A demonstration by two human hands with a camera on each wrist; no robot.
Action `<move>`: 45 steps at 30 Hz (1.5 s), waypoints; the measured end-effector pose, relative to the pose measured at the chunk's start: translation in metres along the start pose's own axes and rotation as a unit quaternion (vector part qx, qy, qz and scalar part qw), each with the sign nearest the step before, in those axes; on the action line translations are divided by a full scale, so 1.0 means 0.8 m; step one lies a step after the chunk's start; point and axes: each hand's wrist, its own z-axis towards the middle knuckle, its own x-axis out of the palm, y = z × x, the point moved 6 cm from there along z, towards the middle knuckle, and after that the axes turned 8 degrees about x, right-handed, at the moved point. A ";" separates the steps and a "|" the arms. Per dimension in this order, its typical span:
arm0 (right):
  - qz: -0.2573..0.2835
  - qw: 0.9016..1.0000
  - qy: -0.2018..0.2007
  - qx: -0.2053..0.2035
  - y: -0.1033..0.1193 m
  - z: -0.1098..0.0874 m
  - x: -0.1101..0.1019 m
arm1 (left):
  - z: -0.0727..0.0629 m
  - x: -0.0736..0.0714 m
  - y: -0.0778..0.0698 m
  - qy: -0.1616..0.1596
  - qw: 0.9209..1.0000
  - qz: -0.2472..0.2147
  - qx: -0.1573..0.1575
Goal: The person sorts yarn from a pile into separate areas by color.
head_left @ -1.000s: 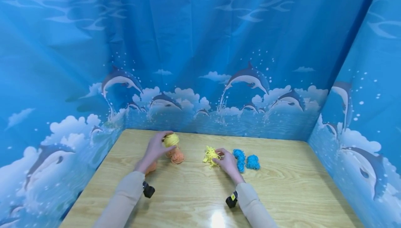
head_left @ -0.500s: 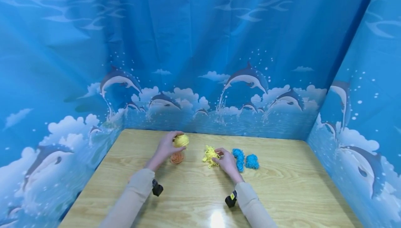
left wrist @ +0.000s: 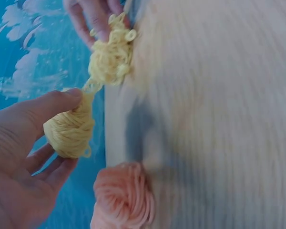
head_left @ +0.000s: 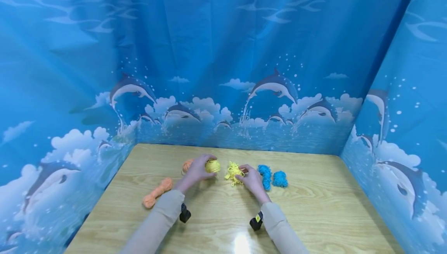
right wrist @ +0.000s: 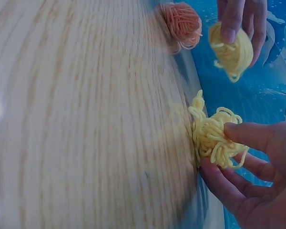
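Observation:
My left hand [head_left: 198,171] grips a wound yellow yarn ball [head_left: 212,166] between thumb and fingers, held above the table. Just right of it lies a looser, tangled yellow yarn bundle [head_left: 233,173], which my right hand [head_left: 253,180] pinches at its right side. In the left wrist view, the yellow ball [left wrist: 71,128] tapers toward the tangled bundle [left wrist: 110,62]; whether a strand joins them I cannot tell. From the right wrist, loose loops of the bundle [right wrist: 217,138] show between thumb and fingers. An orange yarn ball [head_left: 187,165] sits behind my left hand, partly hidden.
A twisted orange yarn skein [head_left: 158,193] lies left of my left forearm. Two blue yarn skeins [head_left: 280,179] rest to the right of my right hand. Blue dolphin-print curtains [head_left: 216,71] stand around the back and sides of the wooden table [head_left: 324,207].
My left hand has carried the yellow ball rightward, closer to the tangled bundle. Its arm has uncovered the orange skein at the left. My right hand stays at the bundle.

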 end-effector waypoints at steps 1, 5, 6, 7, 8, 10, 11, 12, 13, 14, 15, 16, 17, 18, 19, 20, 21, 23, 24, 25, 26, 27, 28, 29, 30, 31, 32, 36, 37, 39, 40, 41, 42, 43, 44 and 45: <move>-0.001 1.000 -0.001 0.001 0.000 0.000 0.000 | 0.000 0.004 -0.002 0.007 1.000 0.005 0.003; -0.010 1.000 -0.007 0.008 0.001 0.001 0.001 | -0.001 0.019 -0.008 0.031 0.999 0.024 0.015; -0.015 1.000 -0.008 0.007 0.002 0.000 0.001 | -0.001 0.023 -0.007 0.037 0.999 0.025 0.013; -0.018 1.000 -0.010 0.007 0.002 0.000 0.000 | -0.002 0.027 -0.007 0.042 0.999 0.024 0.007; -0.021 1.000 -0.012 0.007 0.003 0.000 0.000 | -0.002 0.030 -0.006 0.046 0.999 0.023 0.002; -0.026 1.000 -0.014 0.005 0.005 -0.002 -0.001 | -0.002 0.036 -0.002 0.057 0.998 0.021 -0.015; -0.026 1.000 -0.015 0.007 0.005 -0.003 0.000 | -0.003 0.039 -0.001 0.062 0.998 0.022 -0.021; -0.028 0.999 -0.015 0.007 0.005 -0.003 0.000 | -0.003 0.042 0.001 0.064 0.997 0.021 -0.027; -0.029 0.999 -0.015 0.006 0.006 -0.004 0.000 | -0.003 0.044 0.002 0.067 0.997 0.023 -0.030; -0.031 0.999 -0.015 0.006 0.006 -0.005 0.000 | -0.003 0.045 0.004 0.068 0.997 0.023 -0.032; -0.032 0.999 -0.014 0.006 0.006 -0.005 0.001 | -0.003 0.047 0.005 0.069 0.997 0.024 -0.033; -0.033 0.999 -0.013 0.002 0.006 -0.005 0.002 | -0.003 0.048 0.005 0.069 0.997 0.025 -0.032; -0.031 0.999 -0.010 0.001 0.007 -0.005 0.003 | -0.002 0.048 0.006 0.068 0.997 0.024 -0.031; -0.030 1.000 -0.008 -0.003 0.008 -0.005 0.004 | -0.002 0.049 0.006 0.068 0.997 0.023 -0.031; -0.028 1.000 -0.006 -0.004 0.008 -0.005 0.005 | -0.001 0.049 0.006 0.068 0.997 0.021 -0.032; -0.026 1.000 -0.004 -0.005 0.008 -0.006 0.006 | 0.000 0.049 0.006 0.068 0.997 0.018 -0.033; -0.022 1.000 -0.003 -0.007 0.008 -0.006 0.007 | 0.000 0.049 0.006 0.070 0.997 0.018 -0.033; -0.019 1.000 -0.002 -0.008 0.009 -0.007 0.009 | 0.002 0.050 0.004 0.071 0.997 0.015 -0.032; -0.017 1.000 -0.003 -0.011 0.009 -0.007 0.009 | 0.002 0.050 0.004 0.072 0.997 0.015 -0.032; -0.016 1.000 -0.002 -0.012 0.009 -0.008 0.011 | 0.003 0.051 0.004 0.073 0.997 0.014 -0.031; -0.015 1.000 -0.003 -0.015 0.010 -0.009 0.011 | 0.003 0.051 0.003 0.072 0.997 0.014 -0.029; -0.014 1.000 -0.002 -0.016 0.011 -0.009 0.012 | 0.004 0.051 0.003 0.072 0.997 0.015 -0.027; -0.015 1.000 -0.002 -0.017 0.012 -0.009 0.012 | 0.004 0.052 0.003 0.071 0.997 0.016 -0.024; -0.013 1.000 -0.002 -0.017 0.012 -0.010 0.012 | 0.004 0.052 0.003 0.071 0.997 0.016 -0.024; -0.013 1.000 -0.002 -0.018 0.013 -0.010 0.012 | 0.004 0.052 0.003 0.071 0.997 0.016 -0.024; -0.013 1.000 -0.001 -0.016 0.013 -0.010 0.012 | 0.004 0.052 0.003 0.070 0.997 0.014 -0.024; -0.013 1.000 -0.001 -0.013 0.012 -0.010 0.011 | 0.004 0.052 0.004 0.069 0.997 0.014 -0.024; -0.010 1.000 0.002 -0.004 0.010 -0.009 0.010 | 0.004 0.051 0.005 0.066 0.997 0.017 -0.026; -0.007 1.000 0.004 -0.001 0.010 -0.009 0.010 | 0.004 0.050 0.005 0.065 0.997 0.018 -0.026; 0.003 1.000 0.008 0.002 0.010 -0.009 0.008 | 0.004 0.049 0.004 0.062 0.998 0.018 -0.023; 0.008 1.000 0.010 0.002 0.010 -0.009 0.007 | 0.004 0.048 0.004 0.061 0.998 0.018 -0.022; 0.012 1.000 0.012 0.001 0.011 -0.010 0.006 | 0.003 0.047 0.003 0.060 0.998 0.016 -0.021; 0.016 1.000 0.014 0.003 0.012 -0.010 0.004 | 0.003 0.046 0.002 0.059 0.998 0.013 -0.022; 0.020 1.000 0.016 0.003 0.013 -0.010 0.002 | 0.003 0.044 0.001 0.057 0.998 0.013 -0.023; 0.022 1.000 0.016 -0.002 0.014 -0.010 0.000 | 0.002 0.042 -0.001 0.054 0.998 0.015 -0.022; 0.025 1.000 0.017 -0.003 0.016 -0.010 -0.002 | 0.002 0.040 -0.002 0.051 0.998 0.015 -0.023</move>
